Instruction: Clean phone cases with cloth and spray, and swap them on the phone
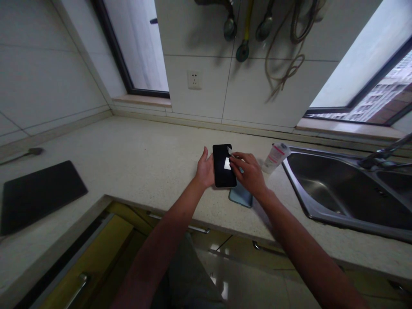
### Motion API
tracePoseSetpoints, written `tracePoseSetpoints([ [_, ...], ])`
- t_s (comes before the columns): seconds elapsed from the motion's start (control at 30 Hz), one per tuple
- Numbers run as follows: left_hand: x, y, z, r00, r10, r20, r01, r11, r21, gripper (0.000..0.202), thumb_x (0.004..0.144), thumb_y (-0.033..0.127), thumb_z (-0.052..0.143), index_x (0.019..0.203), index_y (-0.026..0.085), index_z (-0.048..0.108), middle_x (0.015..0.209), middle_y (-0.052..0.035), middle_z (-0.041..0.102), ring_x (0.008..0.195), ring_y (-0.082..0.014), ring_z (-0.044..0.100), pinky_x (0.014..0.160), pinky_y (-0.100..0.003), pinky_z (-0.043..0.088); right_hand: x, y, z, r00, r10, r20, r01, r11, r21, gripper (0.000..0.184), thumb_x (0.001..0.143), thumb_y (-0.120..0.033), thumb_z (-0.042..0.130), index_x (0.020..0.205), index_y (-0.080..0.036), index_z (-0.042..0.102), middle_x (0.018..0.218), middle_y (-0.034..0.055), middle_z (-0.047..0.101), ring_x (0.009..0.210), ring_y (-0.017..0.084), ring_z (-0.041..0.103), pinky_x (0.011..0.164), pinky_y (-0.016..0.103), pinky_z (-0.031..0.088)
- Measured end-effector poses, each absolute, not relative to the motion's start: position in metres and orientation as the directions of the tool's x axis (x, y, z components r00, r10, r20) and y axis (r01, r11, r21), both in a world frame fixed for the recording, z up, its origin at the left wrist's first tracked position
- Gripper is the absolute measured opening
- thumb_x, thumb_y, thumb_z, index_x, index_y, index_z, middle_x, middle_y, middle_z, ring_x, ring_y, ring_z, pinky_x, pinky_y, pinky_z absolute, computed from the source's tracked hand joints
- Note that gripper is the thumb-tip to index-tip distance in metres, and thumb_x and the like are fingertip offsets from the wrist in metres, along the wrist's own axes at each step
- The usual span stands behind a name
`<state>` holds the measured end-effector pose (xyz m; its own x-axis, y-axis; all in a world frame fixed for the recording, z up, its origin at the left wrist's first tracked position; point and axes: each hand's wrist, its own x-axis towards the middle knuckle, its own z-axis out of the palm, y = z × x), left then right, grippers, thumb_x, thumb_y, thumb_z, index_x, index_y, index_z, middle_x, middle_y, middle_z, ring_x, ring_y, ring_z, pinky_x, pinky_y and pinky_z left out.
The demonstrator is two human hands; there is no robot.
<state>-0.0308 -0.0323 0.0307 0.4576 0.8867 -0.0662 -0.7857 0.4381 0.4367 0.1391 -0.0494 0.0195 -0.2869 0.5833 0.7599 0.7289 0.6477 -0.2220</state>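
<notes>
My left hand (pixel 205 169) holds a smartphone (pixel 221 174) by its left edge, thumb stretched up beside it and the other fingers hidden beneath. The dark screen faces up. Over the phone's right side, my right hand (pixel 249 171) has its fingers pinched on a small white piece of tissue or cloth (pixel 229 150), whose tip pokes out above the fingertips. A bright white patch (pixel 227 163) shows on the screen by the fingers; whether it is a reflection or part of the white piece, I cannot tell. A light-blue phone case (pixel 241 196) lies on the counter below the right hand.
A whitish container with a pink band (pixel 277 155) stands beside the steel sink (pixel 331 189) and its faucet (pixel 381 156). To the far left on the pale counter (pixel 144 154) lies a black flat panel (pixel 41 195). Hoses (pixel 247 25) hang on the wall above.
</notes>
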Motion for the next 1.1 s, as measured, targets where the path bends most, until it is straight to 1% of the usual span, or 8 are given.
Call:
tracePoseSetpoints([
  [0.13,-0.030,-0.030,0.028,0.421,0.904,-0.079,-0.792,0.408,0.454,0.063,0.095,0.067,0.033,0.125,0.019,0.061,0.105,-0.0138,0.072,0.096,-0.0302,0.070,0.093,-0.050,0.051,0.138,-0.049,0.017,-0.314,0.615,0.723,0.678,0.679,-0.283,0.020,0.094,-0.024,0.057,0.101,-0.024,0.076,0.104,0.0106,0.069,0.099,0.026,0.063,0.087,0.044,0.055],
  [0.3,-0.034,-0.028,0.029,0.390,0.919,-0.057,-0.816,0.374,0.441,0.064,0.095,0.066,0.030,0.122,0.018,0.062,0.104,-0.0157,0.073,0.098,-0.0328,0.070,0.089,-0.053,0.051,0.141,-0.050,0.018,-0.410,0.642,0.648,0.633,0.711,-0.305,0.016,0.092,-0.023,0.060,0.094,-0.022,0.076,0.098,0.0098,0.068,0.093,0.024,0.065,0.082,0.040,0.056],
  [0.5,-0.038,-0.024,0.027,0.341,0.937,-0.079,-0.837,0.341,0.427,0.061,0.095,0.066,0.031,0.116,0.019,0.063,0.107,-0.0153,0.072,0.103,-0.0335,0.069,0.092,-0.054,0.050,0.148,-0.053,0.025,-0.585,0.577,0.569,0.485,0.812,-0.325,0.013,0.092,-0.024,0.063,0.093,-0.020,0.075,0.093,0.0081,0.068,0.083,0.019,0.067,0.074,0.033,0.055],
  [0.6,-0.037,-0.023,0.025,0.323,0.943,-0.083,-0.841,0.326,0.431,0.059,0.095,0.065,0.032,0.112,0.018,0.064,0.104,-0.0149,0.073,0.101,-0.0331,0.070,0.092,-0.053,0.051,0.141,-0.058,0.025,-0.658,0.507,0.557,0.408,0.861,-0.302,0.014,0.093,-0.025,0.062,0.098,-0.021,0.075,0.095,0.0081,0.068,0.088,0.019,0.066,0.077,0.034,0.056],
  [0.7,-0.034,-0.023,0.024,0.322,0.943,-0.086,-0.838,0.326,0.438,0.057,0.095,0.064,0.034,0.111,0.018,0.065,0.103,-0.0139,0.073,0.099,-0.0324,0.071,0.091,-0.051,0.052,0.130,-0.064,0.022,-0.686,0.474,0.552,0.400,0.880,-0.258,0.017,0.094,-0.024,0.061,0.102,-0.023,0.075,0.099,0.0089,0.069,0.093,0.021,0.065,0.080,0.037,0.056],
  [0.8,-0.031,-0.025,0.025,0.338,0.936,-0.101,-0.829,0.347,0.439,0.057,0.095,0.064,0.037,0.116,0.019,0.065,0.104,-0.0135,0.073,0.097,-0.0321,0.071,0.091,-0.050,0.052,0.124,-0.067,0.019,-0.674,0.481,0.561,0.432,0.872,-0.228,0.019,0.095,-0.024,0.060,0.106,-0.025,0.075,0.103,0.0093,0.069,0.097,0.022,0.064,0.082,0.039,0.056],
  [0.93,-0.031,-0.026,0.025,0.358,0.929,-0.095,-0.815,0.360,0.453,0.062,0.094,0.067,0.037,0.124,0.019,0.062,0.107,-0.0142,0.072,0.098,-0.0318,0.071,0.091,-0.049,0.052,0.126,-0.064,0.017,-0.647,0.490,0.584,0.453,0.863,-0.223,0.024,0.094,-0.032,0.063,0.115,-0.026,0.073,0.112,0.0106,0.068,0.105,0.024,0.063,0.088,0.043,0.055],
  [1.1,-0.032,-0.026,0.024,0.382,0.920,-0.088,-0.808,0.378,0.452,0.064,0.094,0.068,0.033,0.126,0.021,0.061,0.109,-0.0153,0.072,0.100,-0.0314,0.070,0.089,-0.050,0.052,0.132,-0.058,0.017,-0.616,0.505,0.604,0.494,0.845,-0.204,0.030,0.092,-0.040,0.066,0.118,-0.026,0.072,0.120,0.0124,0.066,0.112,0.027,0.061,0.095,0.046,0.053],
])
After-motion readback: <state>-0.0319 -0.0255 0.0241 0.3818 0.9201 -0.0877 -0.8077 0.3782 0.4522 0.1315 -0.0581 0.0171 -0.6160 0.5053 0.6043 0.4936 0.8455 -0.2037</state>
